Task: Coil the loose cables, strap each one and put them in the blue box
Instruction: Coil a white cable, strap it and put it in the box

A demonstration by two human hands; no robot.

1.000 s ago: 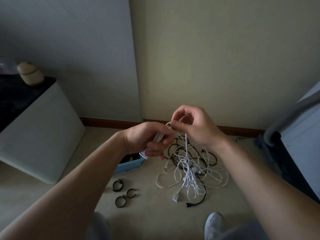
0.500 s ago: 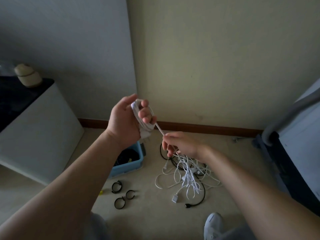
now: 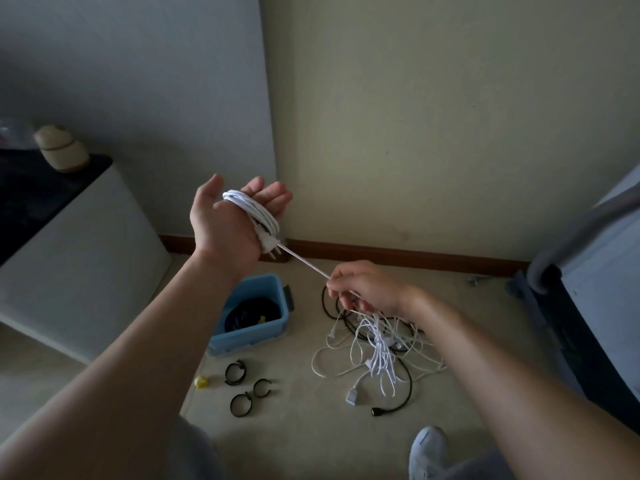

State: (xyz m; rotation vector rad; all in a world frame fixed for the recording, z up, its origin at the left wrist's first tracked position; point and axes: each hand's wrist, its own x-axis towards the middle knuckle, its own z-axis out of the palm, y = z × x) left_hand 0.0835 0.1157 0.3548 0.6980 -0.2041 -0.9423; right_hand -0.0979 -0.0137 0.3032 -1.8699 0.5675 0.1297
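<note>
My left hand [image 3: 227, 225] is raised with straight fingers, and several turns of a white cable [image 3: 254, 211] are wound around its palm; the plug hangs at the heel of the hand. The cable runs taut down to my right hand [image 3: 363, 289], which pinches it above a tangle of white and black cables [image 3: 377, 351] on the floor. The blue box [image 3: 254, 332] stands below my left hand with a coiled black cable [image 3: 247, 313] inside. Three black straps [image 3: 242, 386] lie on the floor in front of the box.
A white cabinet [image 3: 79, 258] with a dark top stands at the left, a beige object on it. A small yellow piece [image 3: 201, 381] lies near the straps. Dark furniture [image 3: 595, 306] fills the right side. My shoe [image 3: 427, 452] is at the bottom.
My left hand rose and its fingers straightened, showing the white coil around the palm. My right hand dropped away from it, drawing the cable taut.
</note>
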